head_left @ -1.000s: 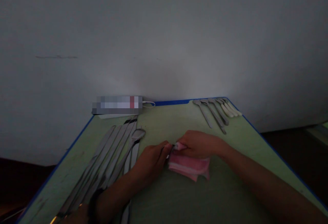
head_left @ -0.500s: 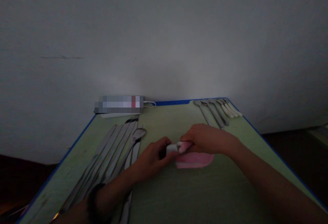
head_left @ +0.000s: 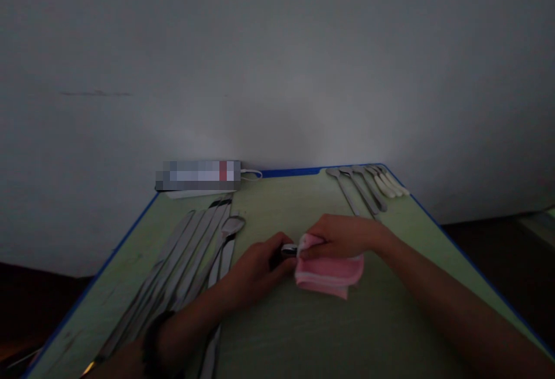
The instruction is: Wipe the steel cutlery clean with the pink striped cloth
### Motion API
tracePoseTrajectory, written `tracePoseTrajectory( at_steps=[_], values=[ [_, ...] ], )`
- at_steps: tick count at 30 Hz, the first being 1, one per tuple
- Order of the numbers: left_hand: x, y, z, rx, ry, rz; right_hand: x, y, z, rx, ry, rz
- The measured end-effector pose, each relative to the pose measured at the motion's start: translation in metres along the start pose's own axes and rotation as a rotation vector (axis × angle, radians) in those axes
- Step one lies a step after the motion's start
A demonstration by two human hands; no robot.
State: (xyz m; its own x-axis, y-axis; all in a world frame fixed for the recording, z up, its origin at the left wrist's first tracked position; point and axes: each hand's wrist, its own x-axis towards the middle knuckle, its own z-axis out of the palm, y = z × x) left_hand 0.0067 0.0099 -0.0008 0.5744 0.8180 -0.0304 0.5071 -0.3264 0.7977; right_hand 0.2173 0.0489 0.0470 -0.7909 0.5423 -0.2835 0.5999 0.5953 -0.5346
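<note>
My left hand (head_left: 264, 260) pinches a shiny piece of metal cutlery (head_left: 289, 249) in front of me, above the table. Only a short stretch of the metal shows, so its kind is unclear. Close on its right, my right hand (head_left: 333, 237) is closed on a folded pink cloth (head_left: 329, 272) with pale edging. The cloth is pressed around the end of the cutlery, and its loose part hangs below my fingers. A metal spoon (head_left: 233, 226) lies beyond my left hand, next to a row of long metal utensils (head_left: 186, 263) that runs partly under my left forearm.
The green table (head_left: 277, 200) has a blue edge and stands against a grey wall (head_left: 277, 67). Several spoons (head_left: 362, 185) and utensils with cream handles (head_left: 389, 185) lie at the far right. A blurred-out box-like object (head_left: 197, 175) with a white cable (head_left: 254, 173) sits at the far left.
My right hand has shifted slightly left and down with the cloth, which now hangs more unfolded. The cutlery's exposed part looks shorter and shinier. My left hand has hardly moved.
</note>
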Motion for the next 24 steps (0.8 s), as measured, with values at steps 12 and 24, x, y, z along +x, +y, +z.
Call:
tracePoseTrajectory(
  at_steps=[12, 24],
  values=[
    [0.001, 0.006, -0.009, -0.019, -0.055, 0.014, 0.011, 0.017, 0.013, 0.191, -0.026, 0.0],
    [0.003, 0.002, -0.002, 0.005, 0.052, -0.066, 0.016, 0.039, 0.012, 0.403, 0.114, 0.028]
  ],
)
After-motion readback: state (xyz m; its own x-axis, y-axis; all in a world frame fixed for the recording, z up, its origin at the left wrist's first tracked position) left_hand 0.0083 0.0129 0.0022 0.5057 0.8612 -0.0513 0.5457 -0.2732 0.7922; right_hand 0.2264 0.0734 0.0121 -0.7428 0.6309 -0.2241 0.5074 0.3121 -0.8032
